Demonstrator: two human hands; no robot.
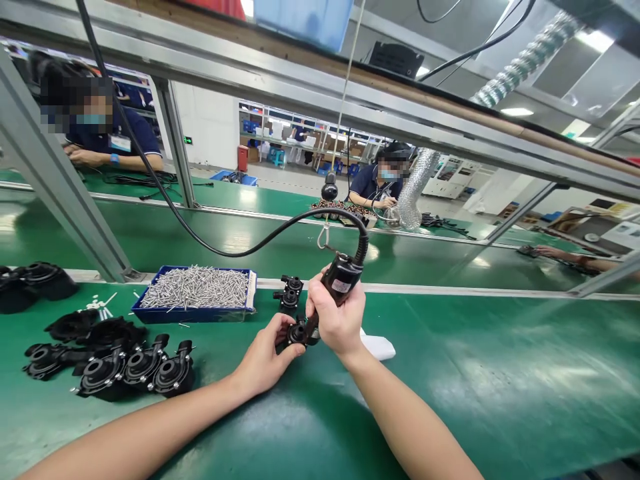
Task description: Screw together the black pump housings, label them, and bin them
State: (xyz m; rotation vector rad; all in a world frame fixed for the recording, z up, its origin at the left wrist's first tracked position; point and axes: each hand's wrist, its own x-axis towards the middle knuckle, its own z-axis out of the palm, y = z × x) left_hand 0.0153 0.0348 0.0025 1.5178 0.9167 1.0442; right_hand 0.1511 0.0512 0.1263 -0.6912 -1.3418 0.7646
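My right hand [340, 310] is wrapped round a black corded electric screwdriver [344, 272], tilted with its lower end down at a black pump housing [297, 331]. Thumb and fingers of my left hand [273, 350] grip that housing from the left, on the green bench. Just behind it stand more black housings [289, 291]. A blue tray [195, 313] full of silver screws lies to the left. The screwdriver's tip is hidden by my right hand and the housing.
Several black pump parts [103, 373] sit at the left. A white piece [379, 347] lies right of my right hand. The black cable [225, 253] loops overhead to the left. Metal posts [60, 160] and a rail frame the bench. Two people sit beyond; another person's arm [570, 257] reaches in at right.
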